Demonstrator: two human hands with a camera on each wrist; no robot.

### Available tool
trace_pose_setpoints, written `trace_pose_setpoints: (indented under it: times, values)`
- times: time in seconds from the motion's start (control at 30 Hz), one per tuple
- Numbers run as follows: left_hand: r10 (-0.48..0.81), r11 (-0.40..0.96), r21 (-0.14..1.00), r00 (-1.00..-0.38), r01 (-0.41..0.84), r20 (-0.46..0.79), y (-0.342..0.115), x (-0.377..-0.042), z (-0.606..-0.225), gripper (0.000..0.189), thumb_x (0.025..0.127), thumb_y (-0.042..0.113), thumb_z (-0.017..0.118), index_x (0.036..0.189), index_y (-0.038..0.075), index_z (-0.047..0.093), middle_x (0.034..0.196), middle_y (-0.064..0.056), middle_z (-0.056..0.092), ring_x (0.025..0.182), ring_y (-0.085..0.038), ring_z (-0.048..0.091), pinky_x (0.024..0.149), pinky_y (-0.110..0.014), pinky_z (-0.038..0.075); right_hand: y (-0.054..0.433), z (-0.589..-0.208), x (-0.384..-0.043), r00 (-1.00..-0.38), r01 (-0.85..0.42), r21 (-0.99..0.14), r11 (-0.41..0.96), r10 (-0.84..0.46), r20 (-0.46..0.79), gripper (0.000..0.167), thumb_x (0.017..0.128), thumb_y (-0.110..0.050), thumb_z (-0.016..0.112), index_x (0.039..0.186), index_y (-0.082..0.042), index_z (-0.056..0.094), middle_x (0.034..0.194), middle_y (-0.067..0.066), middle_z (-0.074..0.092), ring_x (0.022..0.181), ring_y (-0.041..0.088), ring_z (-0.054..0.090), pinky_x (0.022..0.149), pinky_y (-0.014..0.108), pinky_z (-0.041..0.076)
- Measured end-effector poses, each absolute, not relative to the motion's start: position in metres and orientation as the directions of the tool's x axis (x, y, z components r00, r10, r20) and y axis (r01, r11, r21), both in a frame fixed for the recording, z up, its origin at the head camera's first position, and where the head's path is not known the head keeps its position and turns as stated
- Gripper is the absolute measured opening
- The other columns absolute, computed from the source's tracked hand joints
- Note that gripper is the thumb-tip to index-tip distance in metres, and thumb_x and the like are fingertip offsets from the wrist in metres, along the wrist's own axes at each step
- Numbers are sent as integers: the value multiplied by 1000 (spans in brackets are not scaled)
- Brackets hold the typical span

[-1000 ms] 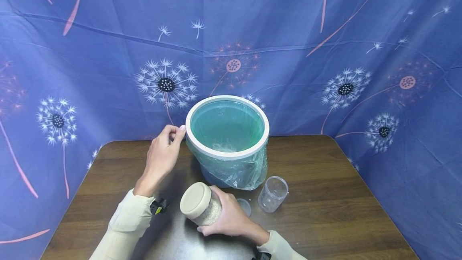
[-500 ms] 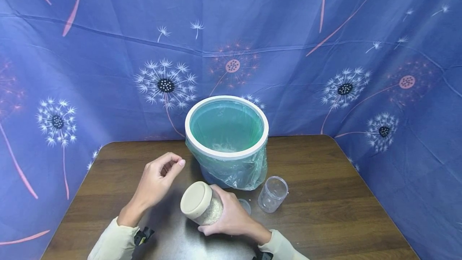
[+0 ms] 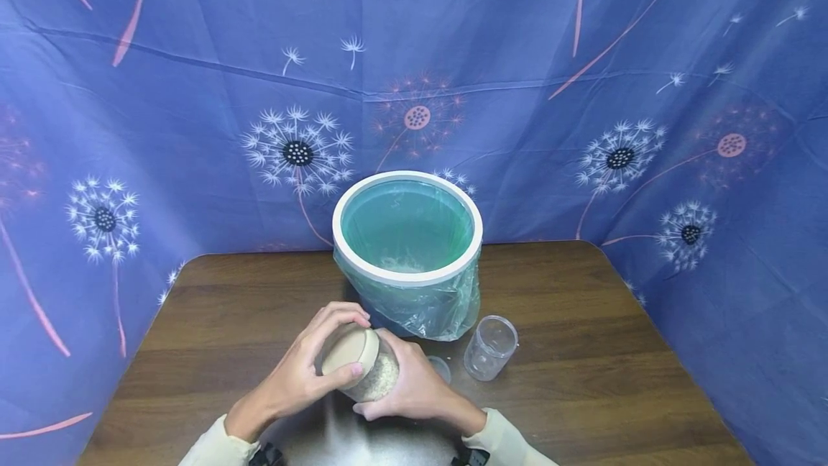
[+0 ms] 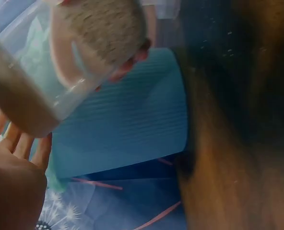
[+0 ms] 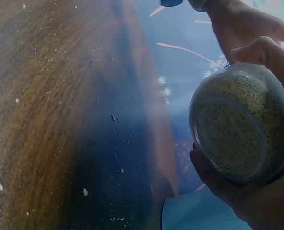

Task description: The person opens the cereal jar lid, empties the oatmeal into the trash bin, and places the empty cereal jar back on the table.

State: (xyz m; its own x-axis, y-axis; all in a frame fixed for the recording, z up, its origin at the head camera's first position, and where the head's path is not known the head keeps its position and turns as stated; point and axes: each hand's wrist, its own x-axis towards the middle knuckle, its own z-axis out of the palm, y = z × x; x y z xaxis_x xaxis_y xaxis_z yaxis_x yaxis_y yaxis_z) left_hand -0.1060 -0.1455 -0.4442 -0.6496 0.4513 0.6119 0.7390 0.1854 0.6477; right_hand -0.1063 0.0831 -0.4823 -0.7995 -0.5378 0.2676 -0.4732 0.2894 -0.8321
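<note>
A clear jar of pale flaky grain is held tilted above the near part of the table, its beige lid facing left. My right hand grips the jar's body from the right. Fingers and thumb of my left hand curl round the lid's edge. In the left wrist view, the lid is on the jar and the left fingertips touch it. The right wrist view shows the bottom of the jar, with grain against the glass and my right hand below it.
Behind the hands stands a blue bin with a white rim and a green plastic bag lining it. To the right is a clear cup, near a small clear disc. Crumbs dot the wooden table.
My left hand has left the bin's rim, come down toward me and taken hold of the jar's lid. The right hand and jar have stayed almost still.
</note>
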Motion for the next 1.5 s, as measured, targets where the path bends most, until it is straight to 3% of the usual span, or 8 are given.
trace_pose_setpoints:
  times: [0.5, 0.7, 0.9, 1.5]
  values:
    - [383, 175, 660, -668, 731, 638, -134, -103, -459, 54, 85, 13, 86, 135, 13, 65, 133, -5, 65, 122, -20, 63, 98, -29, 47, 78, -481, -107, -765, -528, -807, 265, -560, 318, 83, 68, -31, 98, 139, -25, 56, 113, -10, 71, 96, 3, 69, 81, 23, 57]
    - [343, 181, 648, -665, 740, 663, -131, -101, -461, 51, 85, 10, 84, 134, 12, 68, 131, -6, 66, 118, -20, 64, 94, -30, 49, 78, -482, -106, -772, -537, -796, 278, -543, 331, 92, 66, -31, 99, 147, -24, 54, 114, -9, 71, 97, 3, 68, 82, 22, 57]
    - [311, 196, 645, -671, 739, 673, -127, -99, -461, 47, 84, 8, 84, 130, 13, 70, 129, -2, 67, 116, -20, 65, 92, -30, 50, 77, -483, -104, -784, -505, -822, 262, -538, 310, 83, 68, -31, 99, 140, -26, 56, 113, -9, 71, 96, 3, 69, 81, 23, 57]
    - [264, 222, 688, -722, 691, 640, -120, -95, -458, 47, 82, 4, 83, 126, 15, 71, 126, -3, 69, 115, -20, 66, 89, -32, 50, 74, -484, -102, -809, -469, -842, 264, -512, 290, 81, 68, -32, 99, 138, -28, 58, 112, -8, 71, 97, 4, 69, 83, 25, 57]
